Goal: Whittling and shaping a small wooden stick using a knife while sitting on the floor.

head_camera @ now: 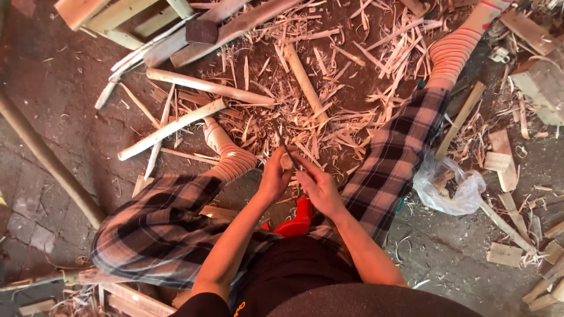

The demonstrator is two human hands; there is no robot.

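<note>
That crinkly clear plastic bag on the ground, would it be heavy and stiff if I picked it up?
Probably not. The plastic bag looks thin and crumpled, so it would likely be floppy and sag in your hand. It seems light, though a wooden stick pokes out beneath it and may snag. Its glossy film could feel a bit slippery.

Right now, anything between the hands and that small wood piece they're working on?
Nothing visible. The left hand grips the small wood piece directly, and the right hand holds a thin blade against it. Wood shavings lie on the ground beyond, not between.
</note>
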